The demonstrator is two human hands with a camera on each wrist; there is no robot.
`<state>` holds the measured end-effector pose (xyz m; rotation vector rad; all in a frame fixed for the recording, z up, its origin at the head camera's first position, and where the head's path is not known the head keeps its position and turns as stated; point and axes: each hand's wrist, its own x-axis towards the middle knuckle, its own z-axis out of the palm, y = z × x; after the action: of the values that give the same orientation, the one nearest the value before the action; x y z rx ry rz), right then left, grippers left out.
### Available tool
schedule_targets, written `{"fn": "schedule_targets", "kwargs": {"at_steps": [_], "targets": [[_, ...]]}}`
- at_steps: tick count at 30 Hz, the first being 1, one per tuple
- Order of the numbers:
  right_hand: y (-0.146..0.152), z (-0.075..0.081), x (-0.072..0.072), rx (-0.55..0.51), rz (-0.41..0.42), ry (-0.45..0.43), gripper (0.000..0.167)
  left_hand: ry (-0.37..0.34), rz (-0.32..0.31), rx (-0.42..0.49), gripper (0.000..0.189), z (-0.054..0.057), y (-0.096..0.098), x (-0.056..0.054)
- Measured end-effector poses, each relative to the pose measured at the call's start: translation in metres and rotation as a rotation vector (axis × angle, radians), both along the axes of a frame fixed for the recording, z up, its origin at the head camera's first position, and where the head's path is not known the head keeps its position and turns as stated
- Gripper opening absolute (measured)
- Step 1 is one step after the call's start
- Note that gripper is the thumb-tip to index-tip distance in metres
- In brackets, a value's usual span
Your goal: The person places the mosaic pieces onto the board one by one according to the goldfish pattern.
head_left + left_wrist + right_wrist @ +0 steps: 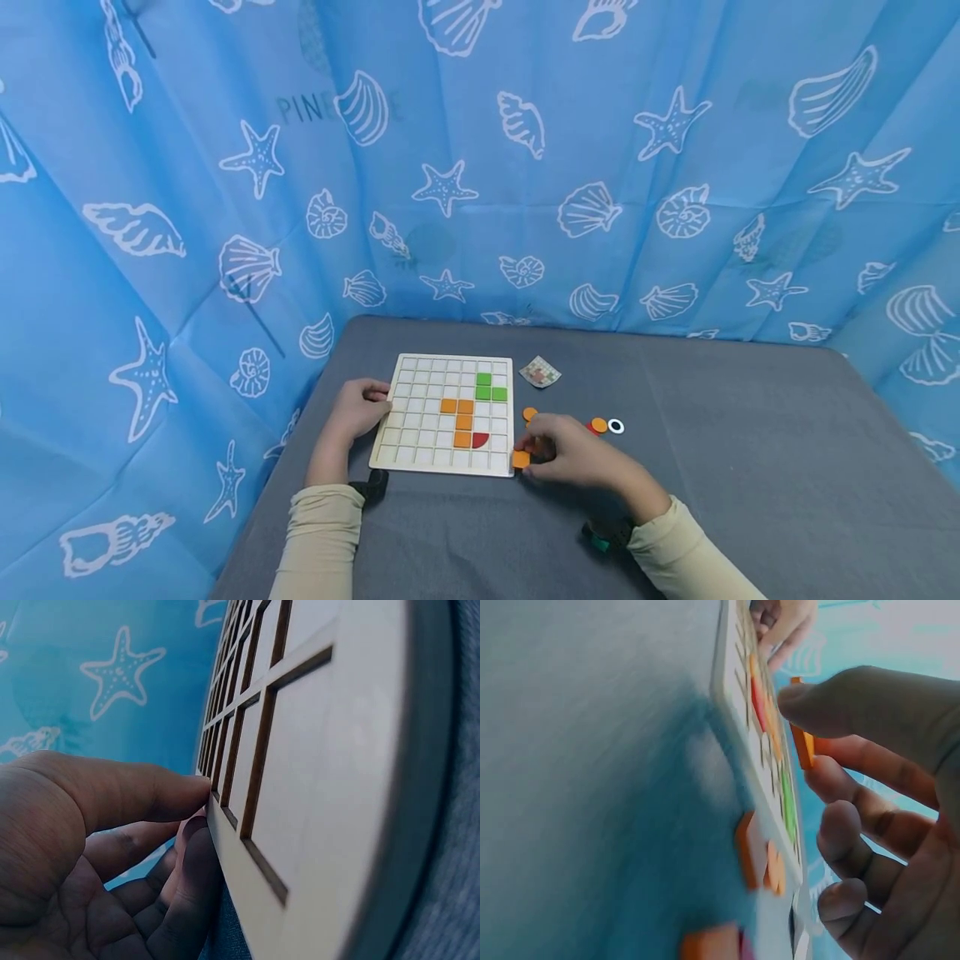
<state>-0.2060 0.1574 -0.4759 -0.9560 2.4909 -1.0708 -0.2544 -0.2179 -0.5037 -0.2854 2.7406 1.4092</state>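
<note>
A pale wooden grid board (423,427) lies on the grey cloth. My left hand (362,409) is at its left edge; in the left wrist view the thumb (161,796) presses the rim and the fingers curl against its side. Orange squares (464,422), green squares (483,380) and a red quarter-circle (480,439) sit in the grid. Just off the board's lower right corner, my right hand (573,452) pinches an orange tile (803,747) between thumb and fingers, raised above the cloth in the right wrist view.
Right of the board lie an orange disc (530,413), another orange piece (598,425) with red beside it, and a white ring (616,427) with a dark centre. A small pattern card (540,372) rests near the upper right corner. A blue shell-print curtain (480,167) hangs behind the table.
</note>
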Motion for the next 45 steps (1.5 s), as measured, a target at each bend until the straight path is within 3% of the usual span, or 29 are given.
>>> {"fn": "schedule_targets", "kwargs": {"at_steps": [9, 22, 45], "targets": [[-0.050, 0.007, -0.022, -0.025, -0.011, 0.031, 0.023, -0.004, 0.000, -0.005, 0.032, 0.000, -0.001, 0.003], [-0.101, -0.009, -0.057, -0.027, -0.024, 0.025, 0.024, 0.017, -0.023, 0.012, 0.032, -0.003, -0.002, 0.001], [-0.113, -0.016, -0.065, 0.021, -0.024, 0.022, 0.020, 0.006, -0.023, 0.022, 0.032, -0.003, -0.005, -0.001]]}}
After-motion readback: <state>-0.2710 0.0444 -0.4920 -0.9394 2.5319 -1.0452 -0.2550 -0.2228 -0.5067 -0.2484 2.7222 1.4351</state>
